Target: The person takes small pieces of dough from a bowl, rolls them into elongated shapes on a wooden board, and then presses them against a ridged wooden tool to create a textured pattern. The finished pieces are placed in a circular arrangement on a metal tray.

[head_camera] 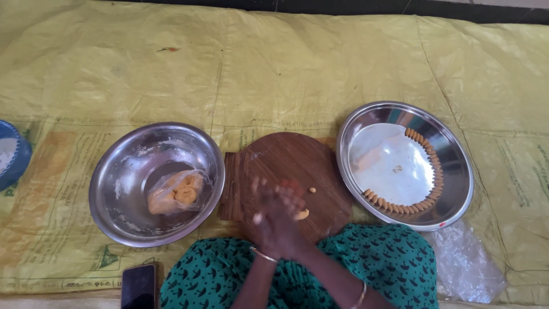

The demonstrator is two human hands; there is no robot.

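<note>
Dough piece [301,214] between pressed hands [274,217], over wooden board [286,157]

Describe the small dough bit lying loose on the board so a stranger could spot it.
Find the round brown wooden board between the steel bowl and the steel plate. Just right of the blurred, pressed-together hands lies a tiny pale-orange dough pellet, alone on bare wood.

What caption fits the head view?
Hands pressed together over a round board, between dough bowl and plate.
</note>
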